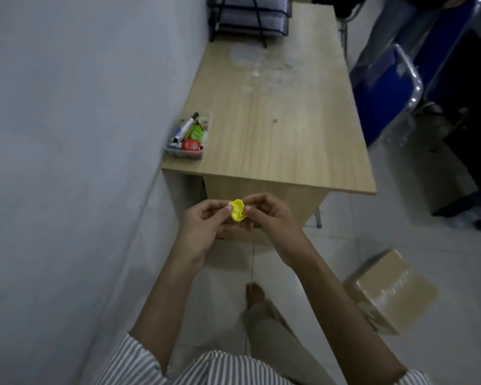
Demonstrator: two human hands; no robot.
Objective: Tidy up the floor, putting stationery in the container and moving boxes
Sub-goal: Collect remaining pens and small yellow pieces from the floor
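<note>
A small yellow plastic item (pixel 237 210) is held in front of the desk's near edge, pinched from both sides. My left hand (pixel 206 223) pinches its left side with thumb and fingers. My right hand (pixel 267 218) pinches its right side. A clear container (pixel 189 154) with markers, a green item and a red item stands on the near left corner of the wooden desk (pixel 278 129). A cardboard box (pixel 392 293) wrapped in clear tape lies on the tiled floor at the right.
A grey wall (pixel 67 162) runs along the left. Black stacked trays (pixel 250 18) stand at the desk's far end. A blue chair (pixel 386 87) and dark items sit to the right of the desk. My foot (pixel 254 294) is on the floor below the hands.
</note>
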